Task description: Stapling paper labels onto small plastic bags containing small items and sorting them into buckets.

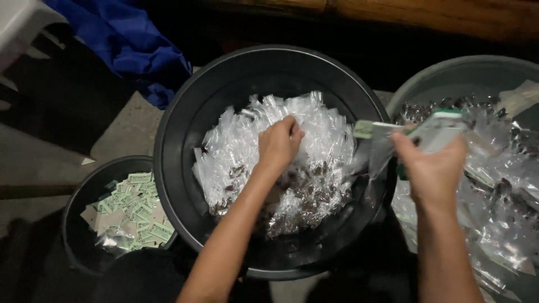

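Observation:
My left hand (279,142) reaches into a large black tub (185,112), fingers pinched on one of the many small clear plastic packets (314,123) piled there; dark bits show inside some packets. My right hand (432,168) is over the gap between the tubs, gripping a green-and-white stapler-like tool (441,128). A small green-and-white paper label on a clear packet (368,130) sits at the tool's tip.
A grey tub (449,70) at the right holds several filled clear packets. A small black bucket (76,196) at lower left holds green paper labels (135,213). Blue cloth (135,45) lies at the back left on a concrete floor.

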